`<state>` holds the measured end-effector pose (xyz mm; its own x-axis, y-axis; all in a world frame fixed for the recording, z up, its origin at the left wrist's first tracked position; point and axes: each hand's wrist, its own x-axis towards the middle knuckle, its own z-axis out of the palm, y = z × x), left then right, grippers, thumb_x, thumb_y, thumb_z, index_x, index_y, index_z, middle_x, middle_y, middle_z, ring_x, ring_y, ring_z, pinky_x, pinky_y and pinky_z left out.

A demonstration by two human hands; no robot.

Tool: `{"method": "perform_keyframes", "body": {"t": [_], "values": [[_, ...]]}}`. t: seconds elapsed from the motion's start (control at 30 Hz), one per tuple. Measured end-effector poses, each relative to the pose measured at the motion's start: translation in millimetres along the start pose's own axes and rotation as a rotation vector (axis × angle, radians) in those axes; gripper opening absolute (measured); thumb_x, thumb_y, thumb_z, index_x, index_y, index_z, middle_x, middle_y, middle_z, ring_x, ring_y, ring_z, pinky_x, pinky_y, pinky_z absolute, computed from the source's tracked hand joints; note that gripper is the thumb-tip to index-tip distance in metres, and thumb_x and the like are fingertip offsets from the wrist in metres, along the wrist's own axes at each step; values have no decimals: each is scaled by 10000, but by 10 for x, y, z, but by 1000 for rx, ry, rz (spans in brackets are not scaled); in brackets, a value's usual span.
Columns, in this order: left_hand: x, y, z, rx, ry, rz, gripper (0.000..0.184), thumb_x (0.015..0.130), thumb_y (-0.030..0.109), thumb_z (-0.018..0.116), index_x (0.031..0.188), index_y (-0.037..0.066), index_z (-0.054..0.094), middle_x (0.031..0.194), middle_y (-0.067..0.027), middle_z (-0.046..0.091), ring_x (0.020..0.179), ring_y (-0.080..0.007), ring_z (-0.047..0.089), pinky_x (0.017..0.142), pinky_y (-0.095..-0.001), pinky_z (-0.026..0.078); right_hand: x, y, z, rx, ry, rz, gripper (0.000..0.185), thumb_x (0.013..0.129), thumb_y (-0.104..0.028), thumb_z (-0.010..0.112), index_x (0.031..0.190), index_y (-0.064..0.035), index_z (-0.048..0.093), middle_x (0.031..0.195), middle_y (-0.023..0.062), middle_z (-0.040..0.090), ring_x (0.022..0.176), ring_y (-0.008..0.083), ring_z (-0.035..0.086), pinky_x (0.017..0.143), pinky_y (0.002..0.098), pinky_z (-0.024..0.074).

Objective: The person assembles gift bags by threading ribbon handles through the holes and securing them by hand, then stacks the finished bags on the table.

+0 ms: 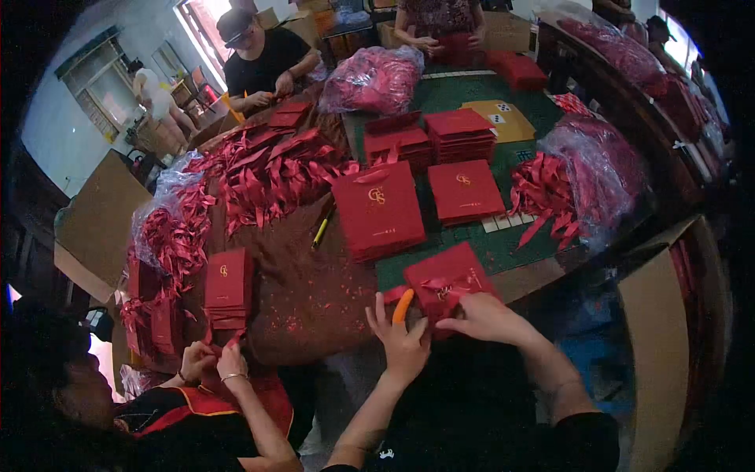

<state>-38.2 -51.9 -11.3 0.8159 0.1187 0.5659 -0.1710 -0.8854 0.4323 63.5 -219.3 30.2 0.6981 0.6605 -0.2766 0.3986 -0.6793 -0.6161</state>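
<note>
A dark red square packet (467,267) with gold print lies at the near table edge, a red ribbon (433,285) across its front. At its left side is my left hand (404,343), an orange cover on one finger. Some fingers are apart, and a length of the ribbon runs between them. My right hand (489,319) rests over the packet's lower right part, its fingers bent onto the ribbon; their tips are partly hidden. Just beyond stand a large stack of red packets (379,211) with a gold logo and a smaller stack (465,191).
Ribboned red pieces (271,169) heap up at left centre, near a yellow marker (320,232). Plastic bags of red goods stand at the back (373,80) and right (602,173). A cardboard box (654,330) is beside me. A co-worker's hands (216,362) work at left; others sit opposite.
</note>
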Motion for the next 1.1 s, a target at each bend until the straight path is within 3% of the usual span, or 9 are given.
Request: {"method": "perform_keyframes", "body": {"t": [0.07,0.13,0.23,0.3,0.33,0.47,0.53,0.63,1.1], "values": [[-11,-44,-12,37,6,44,161,745,130,721,896,160,676,1424,-185,371,1374,-478,173,1081,-649,98,-337,-372,-522,138,189,-117,267,829,-262,703,847,-8,625,724,153,611,695,247,602,609,339,448],[45,54,-15,-64,70,-82,137,700,112,719,825,148,676,1324,-193,483,1345,-484,220,1069,-654,107,-713,-794,-893,603,405,-387,182,838,-209,682,843,-30,651,752,107,612,665,222,549,600,325,420],[108,168,-65,-167,92,-155,140,703,126,737,826,151,677,1360,-191,447,1365,-470,188,1074,-647,98,-857,-1135,-1084,886,281,-1219,68,844,-90,628,890,-86,677,891,70,609,744,191,514,643,314,409],[112,284,-136,-150,-15,-277,121,708,133,737,808,151,671,1375,-186,429,1360,-478,196,1073,-654,103,-1039,-1373,-1166,995,98,-1199,195,877,-31,576,1023,-116,674,936,108,629,792,204,534,739,349,428],[26,139,35,-39,113,-33,119,699,138,740,795,149,670,1372,-185,436,1358,-482,200,1074,-655,105,-1087,-1330,-1144,1002,108,-1177,195,877,-31,576,1023,-116,674,936,108,629,792,204,534,739,349,428],[-102,75,87,-38,100,-47,136,676,134,745,790,136,669,1383,-182,432,1367,-477,188,1077,-653,100,-1272,-1256,-1172,993,129,-1221,197,876,-32,579,1028,-116,672,937,110,631,795,206,540,740,353,431],[-141,42,59,44,-4,-72,196,705,169,754,890,157,691,1476,-316,185,1403,-448,116,1099,-628,82,-1375,-1156,-915,986,121,-1256,199,876,-32,580,1031,-117,671,938,111,633,796,208,543,740,355,433],[-131,83,48,-45,106,-97,140,681,126,743,799,115,668,1382,-195,432,1378,-464,177,1085,-641,81,-1039,-1426,-913,967,100,-1314,201,875,-33,583,1035,-118,670,939,112,634,798,210,548,741,358,436],[-95,11,13,-2,95,-152,148,715,122,728,857,118,688,1421,-210,364,1392,-457,144,1086,-638,74,-856,-1195,-1087,851,54,-1557,211,873,-35,593,1053,-121,663,944,119,642,806,220,569,744,371,447]]}}
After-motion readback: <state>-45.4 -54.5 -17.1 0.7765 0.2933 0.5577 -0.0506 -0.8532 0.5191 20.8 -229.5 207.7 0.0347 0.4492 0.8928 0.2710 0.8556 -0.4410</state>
